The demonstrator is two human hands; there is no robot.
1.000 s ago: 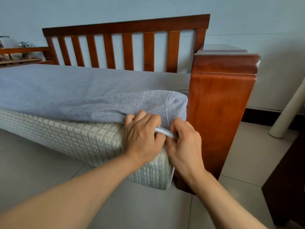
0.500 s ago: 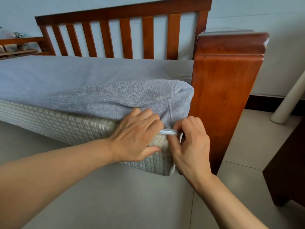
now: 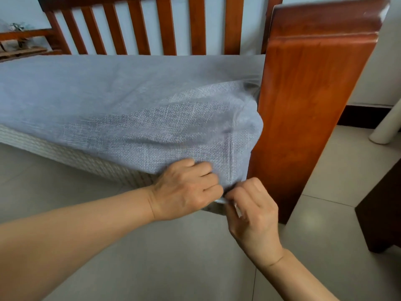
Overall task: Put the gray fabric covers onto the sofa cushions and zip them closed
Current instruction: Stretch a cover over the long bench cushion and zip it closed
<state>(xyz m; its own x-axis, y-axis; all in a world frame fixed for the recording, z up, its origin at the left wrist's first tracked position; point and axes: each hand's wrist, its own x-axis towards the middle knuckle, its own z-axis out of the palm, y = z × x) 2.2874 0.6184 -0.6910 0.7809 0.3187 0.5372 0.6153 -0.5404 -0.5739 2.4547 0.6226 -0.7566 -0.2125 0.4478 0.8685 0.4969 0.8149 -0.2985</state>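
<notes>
Sofa cushion (image 3: 71,155) is lying at the sofa's front right corner, stiff and bulky. Gray cover (image 3: 152,118), soft, is stretching over it. My left hand (image 3: 184,192) and right hand (image 3: 251,205) are both pinching its hem.

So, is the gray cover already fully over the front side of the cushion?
Not fully. The gray cover reaches the bottom edge only near the corner; further left the woven cushion side is bare. Both hands grip the cover's edge.
</notes>
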